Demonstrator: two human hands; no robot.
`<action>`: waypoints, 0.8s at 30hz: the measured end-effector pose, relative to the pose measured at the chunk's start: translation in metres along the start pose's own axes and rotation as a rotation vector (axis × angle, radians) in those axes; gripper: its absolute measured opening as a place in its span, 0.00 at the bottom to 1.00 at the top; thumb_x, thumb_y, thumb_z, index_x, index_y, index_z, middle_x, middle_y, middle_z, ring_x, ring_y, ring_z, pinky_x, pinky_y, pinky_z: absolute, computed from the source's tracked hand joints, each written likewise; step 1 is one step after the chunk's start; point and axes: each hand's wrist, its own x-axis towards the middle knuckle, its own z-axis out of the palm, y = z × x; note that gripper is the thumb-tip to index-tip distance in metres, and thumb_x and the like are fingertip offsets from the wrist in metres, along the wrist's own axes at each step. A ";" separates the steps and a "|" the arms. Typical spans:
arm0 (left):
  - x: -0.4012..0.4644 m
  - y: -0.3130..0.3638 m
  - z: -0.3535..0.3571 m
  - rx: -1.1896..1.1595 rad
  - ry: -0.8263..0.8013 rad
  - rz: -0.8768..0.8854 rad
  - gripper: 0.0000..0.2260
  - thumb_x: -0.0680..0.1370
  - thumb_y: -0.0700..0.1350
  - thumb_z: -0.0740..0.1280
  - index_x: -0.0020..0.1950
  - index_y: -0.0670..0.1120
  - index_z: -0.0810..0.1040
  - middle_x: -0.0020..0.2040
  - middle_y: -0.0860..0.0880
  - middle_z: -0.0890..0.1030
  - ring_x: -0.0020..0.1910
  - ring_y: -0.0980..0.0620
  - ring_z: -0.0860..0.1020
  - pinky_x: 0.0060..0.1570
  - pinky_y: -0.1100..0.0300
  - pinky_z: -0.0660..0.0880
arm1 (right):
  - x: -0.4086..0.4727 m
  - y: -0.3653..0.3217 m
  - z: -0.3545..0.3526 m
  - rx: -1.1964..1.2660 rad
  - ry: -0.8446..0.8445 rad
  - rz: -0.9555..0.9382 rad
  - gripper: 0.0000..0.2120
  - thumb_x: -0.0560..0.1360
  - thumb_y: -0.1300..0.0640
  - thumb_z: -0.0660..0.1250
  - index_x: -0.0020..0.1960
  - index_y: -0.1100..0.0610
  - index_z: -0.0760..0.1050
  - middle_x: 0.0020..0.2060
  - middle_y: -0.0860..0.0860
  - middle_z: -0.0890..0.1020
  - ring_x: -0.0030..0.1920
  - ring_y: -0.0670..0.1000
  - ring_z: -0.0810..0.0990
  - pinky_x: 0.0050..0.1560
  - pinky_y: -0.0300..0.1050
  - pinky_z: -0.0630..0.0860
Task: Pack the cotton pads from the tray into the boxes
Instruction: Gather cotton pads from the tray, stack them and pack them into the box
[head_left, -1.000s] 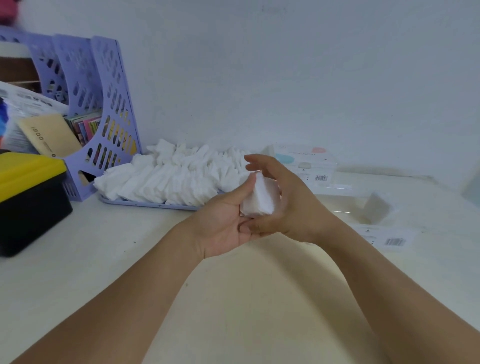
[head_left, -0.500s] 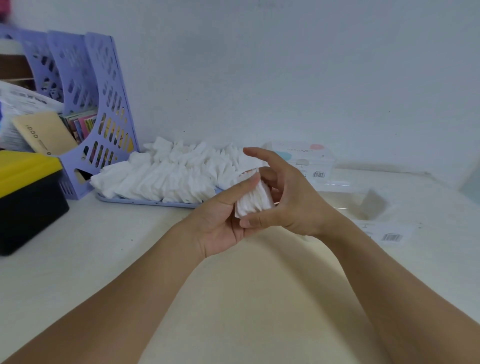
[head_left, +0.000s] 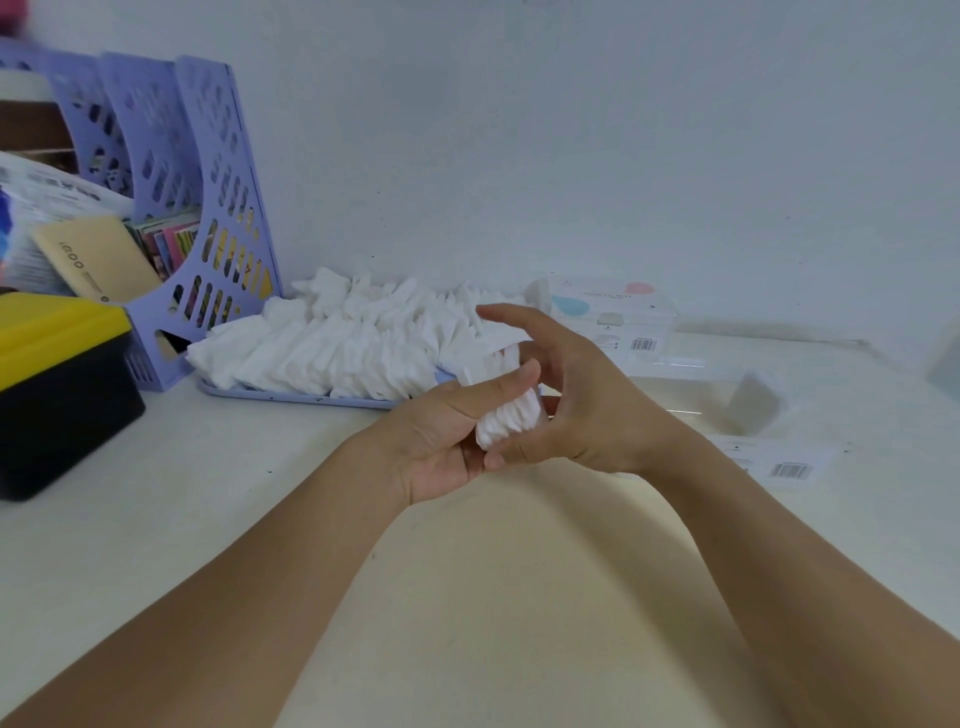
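A small stack of white cotton pads (head_left: 506, 415) sits between both hands above the middle of the table. My left hand (head_left: 441, 441) grips it from the left, thumb laid across its top. My right hand (head_left: 576, 400) holds it from the right, thumb under its lower end and fingers curved over it. Behind the hands, a lilac tray (head_left: 291, 392) carries a big heap of loose cotton pads (head_left: 353, 343). A clear open box (head_left: 727, 400) with a few pads inside lies to the right. A closed clear box (head_left: 618, 317) stands by the wall.
A lilac perforated file rack (head_left: 208, 208) with papers stands at the back left. A black bin with a yellow lid (head_left: 57, 384) sits at the left edge. A flat clear lid with a barcode label (head_left: 779, 462) lies right of my right wrist.
Both hands have kept hold of the pad stack and turned it, so its ribbed edges now face the camera. The hands shifted slightly; nothing else moved.
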 end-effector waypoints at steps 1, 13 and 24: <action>0.000 0.000 0.000 0.015 -0.001 -0.002 0.20 0.67 0.49 0.74 0.56 0.43 0.82 0.50 0.45 0.84 0.44 0.51 0.84 0.38 0.61 0.82 | 0.000 0.000 0.001 -0.019 -0.005 -0.008 0.52 0.60 0.64 0.85 0.75 0.42 0.64 0.53 0.55 0.80 0.56 0.50 0.81 0.57 0.51 0.81; 0.002 -0.001 0.000 -0.111 -0.006 -0.033 0.22 0.71 0.50 0.73 0.63 0.43 0.81 0.57 0.46 0.82 0.47 0.51 0.84 0.32 0.61 0.80 | 0.002 0.000 0.005 -0.079 0.012 -0.031 0.55 0.59 0.63 0.85 0.77 0.44 0.61 0.59 0.49 0.79 0.60 0.48 0.79 0.59 0.48 0.79; 0.001 -0.003 0.001 -0.079 -0.084 -0.008 0.15 0.73 0.45 0.68 0.57 0.41 0.80 0.46 0.47 0.85 0.38 0.54 0.84 0.28 0.66 0.76 | 0.002 0.003 0.007 -0.064 0.010 -0.056 0.47 0.62 0.63 0.84 0.75 0.50 0.67 0.62 0.46 0.79 0.62 0.47 0.79 0.62 0.47 0.78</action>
